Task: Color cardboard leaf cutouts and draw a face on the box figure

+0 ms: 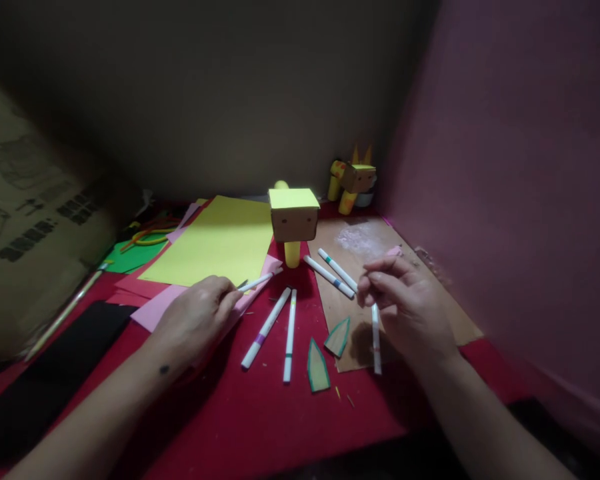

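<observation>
Over a red-covered table [205, 420], a person's left hand [197, 320] and curled right hand [407, 303], contents unclear, face a yellow-topped, box-headed cardboard figure [294, 223]; the left grips a slim white plastic marker [261, 281], apparently marker work, next calling for a steady tip

On the worktop [220, 427], the nearer figure [294, 223] stands centrally, paper sheets [205, 247] to its left, the board [343, 309] to its right. Behind the board stands the farther figure [361, 179]. Two markers [267, 329] lie before the nearer figure, left of two cutouts [319, 368]
</observation>
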{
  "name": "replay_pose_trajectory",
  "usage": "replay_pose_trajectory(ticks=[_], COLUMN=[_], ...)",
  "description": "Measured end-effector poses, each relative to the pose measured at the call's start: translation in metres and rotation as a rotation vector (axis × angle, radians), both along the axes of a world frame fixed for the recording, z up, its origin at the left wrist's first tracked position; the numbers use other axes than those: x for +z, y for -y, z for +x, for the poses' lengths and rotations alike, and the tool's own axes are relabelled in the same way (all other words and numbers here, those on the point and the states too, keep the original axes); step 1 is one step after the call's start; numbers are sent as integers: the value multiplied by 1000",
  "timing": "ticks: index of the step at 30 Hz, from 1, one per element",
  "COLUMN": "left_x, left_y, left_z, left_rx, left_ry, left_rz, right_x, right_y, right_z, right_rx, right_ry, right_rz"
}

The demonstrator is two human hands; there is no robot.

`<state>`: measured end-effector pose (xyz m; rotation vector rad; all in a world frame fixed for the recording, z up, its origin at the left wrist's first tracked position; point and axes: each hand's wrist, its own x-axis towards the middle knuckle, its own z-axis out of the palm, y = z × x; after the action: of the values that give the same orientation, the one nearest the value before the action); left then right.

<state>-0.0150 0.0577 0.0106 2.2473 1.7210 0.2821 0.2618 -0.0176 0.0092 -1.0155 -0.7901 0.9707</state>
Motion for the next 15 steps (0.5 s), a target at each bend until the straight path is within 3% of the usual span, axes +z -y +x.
replay_pose_trajectory(ticks=[4, 12, 15], left_x=[-5, -11, -12], left_y=[7, 11, 12], left_z=[5, 7, 9], left_rx=[-64, -157, -163], left_ry=[-112, -177, -189], left_rz=[-8, 26, 34], right_x=[-9, -3, -4], right_y=[6, 14, 16], right_z=[0, -5, -6], right_rx=[81, 224, 215], right_ry=[109, 482, 615], right_rz=[3, -82, -54])
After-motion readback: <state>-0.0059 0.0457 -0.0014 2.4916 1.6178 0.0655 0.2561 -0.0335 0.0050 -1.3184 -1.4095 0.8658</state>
